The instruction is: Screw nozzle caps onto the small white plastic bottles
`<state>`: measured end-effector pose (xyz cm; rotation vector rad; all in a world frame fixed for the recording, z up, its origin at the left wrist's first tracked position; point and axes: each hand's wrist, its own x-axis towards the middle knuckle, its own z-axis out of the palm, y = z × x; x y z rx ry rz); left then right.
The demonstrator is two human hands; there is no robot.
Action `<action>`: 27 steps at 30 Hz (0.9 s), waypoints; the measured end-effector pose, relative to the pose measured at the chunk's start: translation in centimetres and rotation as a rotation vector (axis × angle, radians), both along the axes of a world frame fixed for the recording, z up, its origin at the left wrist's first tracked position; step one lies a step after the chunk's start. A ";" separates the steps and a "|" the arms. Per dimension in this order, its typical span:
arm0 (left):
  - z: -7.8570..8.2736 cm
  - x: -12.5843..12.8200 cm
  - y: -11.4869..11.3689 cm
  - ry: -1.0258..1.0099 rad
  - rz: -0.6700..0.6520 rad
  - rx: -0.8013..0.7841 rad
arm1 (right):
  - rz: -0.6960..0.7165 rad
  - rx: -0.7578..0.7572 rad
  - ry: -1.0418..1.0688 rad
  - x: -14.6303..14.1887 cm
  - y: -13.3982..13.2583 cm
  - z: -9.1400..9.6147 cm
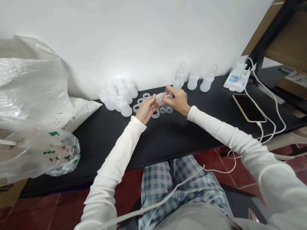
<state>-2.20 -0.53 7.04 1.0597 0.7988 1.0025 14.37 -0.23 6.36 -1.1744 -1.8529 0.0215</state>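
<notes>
Above the middle of the black table, both hands are closed on a small translucent bottle (160, 98) lying sideways between them. My left hand (147, 109) grips its left end, while my right hand (178, 100) wraps round the right end, where a clear, rounded top pokes out between the fingers. Beneath and beside the hands lie several clear flat rings (155, 114), partly hidden. A cluster of white, frosted bottles (121, 99) stands to the left. On the right, several bottles with clear pointed tops (193, 77) stand upright near the wall.
Plastic bags (14, 84) and a clear bag holding a cup (58, 149) crowd the left side. At right are a phone (249, 108) on a charging cable, a white power strip (236, 77) and cardboard boxes (301, 45). A white cable (129, 215) crosses my lap.
</notes>
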 end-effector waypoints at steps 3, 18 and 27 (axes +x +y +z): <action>-0.7 1.0 -0.8 0.087 0.203 0.360 | -0.105 -0.118 0.457 -1.5 0.7 0.2; -2.9 1.4 -1.5 -0.054 0.242 0.190 | -0.130 0.047 0.120 -0.1 -0.1 -3.7; -2.7 0.6 -0.6 0.010 0.139 0.054 | 0.081 -0.032 -0.075 1.4 0.4 -3.4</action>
